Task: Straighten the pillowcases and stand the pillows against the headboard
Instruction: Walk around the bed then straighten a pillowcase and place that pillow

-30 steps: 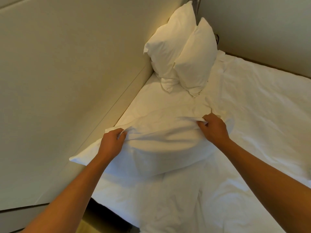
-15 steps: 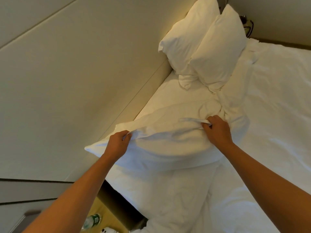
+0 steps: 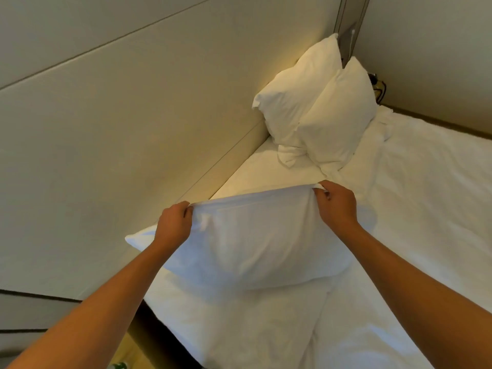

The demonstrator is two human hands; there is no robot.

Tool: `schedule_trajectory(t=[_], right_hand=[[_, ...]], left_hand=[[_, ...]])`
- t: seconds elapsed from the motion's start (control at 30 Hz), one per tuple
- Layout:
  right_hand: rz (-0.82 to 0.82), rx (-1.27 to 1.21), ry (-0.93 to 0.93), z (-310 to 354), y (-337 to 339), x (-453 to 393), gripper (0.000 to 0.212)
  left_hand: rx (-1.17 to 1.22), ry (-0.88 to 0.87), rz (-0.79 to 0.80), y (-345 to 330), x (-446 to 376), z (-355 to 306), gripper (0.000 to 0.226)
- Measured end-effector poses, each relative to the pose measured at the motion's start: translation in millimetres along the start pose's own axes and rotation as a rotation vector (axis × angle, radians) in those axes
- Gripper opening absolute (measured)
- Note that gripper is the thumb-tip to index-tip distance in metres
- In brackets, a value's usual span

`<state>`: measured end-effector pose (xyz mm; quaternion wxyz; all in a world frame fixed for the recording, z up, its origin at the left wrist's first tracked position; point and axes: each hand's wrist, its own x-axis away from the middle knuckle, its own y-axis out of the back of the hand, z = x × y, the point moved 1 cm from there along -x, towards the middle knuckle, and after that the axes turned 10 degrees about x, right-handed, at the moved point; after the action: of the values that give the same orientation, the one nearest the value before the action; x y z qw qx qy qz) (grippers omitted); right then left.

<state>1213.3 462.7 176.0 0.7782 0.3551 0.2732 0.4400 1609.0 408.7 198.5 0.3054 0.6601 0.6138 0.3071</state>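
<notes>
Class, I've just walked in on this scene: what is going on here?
A person is making up a bed. The left hand and right hand each grip the far edge of a white pillow, pulling it taut above the sheet. Two other pillows already lean in the far corner by the headboard.

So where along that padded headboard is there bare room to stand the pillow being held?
Free: bare white sheet along the beige padded headboard, between the held white pillow and the two standing white pillows. Crowded: the far corner they fill.
</notes>
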Motion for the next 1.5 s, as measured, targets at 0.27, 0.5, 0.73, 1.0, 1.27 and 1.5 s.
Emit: schedule_trajectory(t=[0.27, 0.5, 0.73, 1.0, 1.27, 1.5], right_hand=[[-0.087, -0.033, 0.012, 87, -5, -61, 0.028], [-0.064, -0.061, 0.103, 144, -23, -102, 0.029], [0.08, -0.046, -0.005, 99, -52, -102, 0.033], [-0.008, -0.038, 0.052, 97, -28, -129, 0.035], [0.045, 0.031, 0.09, 98, -36, -170, 0.03], [0.112, 0.076, -0.038, 83, -91, -185, 0.034]], left_hand=[[0.114, -0.025, -0.146, 48, -54, 0, 0.036], [0.172, 0.014, -0.211, 101, -57, 15, 0.035], [0.203, 0.107, -0.074, 61, -40, 14, 0.031], [0.214, 0.034, -0.135, 62, -53, -21, 0.035], [0.345, 0.124, -0.062, 36, -81, -4, 0.037], [0.359, 0.182, -0.02, 3, -102, 26, 0.034]])
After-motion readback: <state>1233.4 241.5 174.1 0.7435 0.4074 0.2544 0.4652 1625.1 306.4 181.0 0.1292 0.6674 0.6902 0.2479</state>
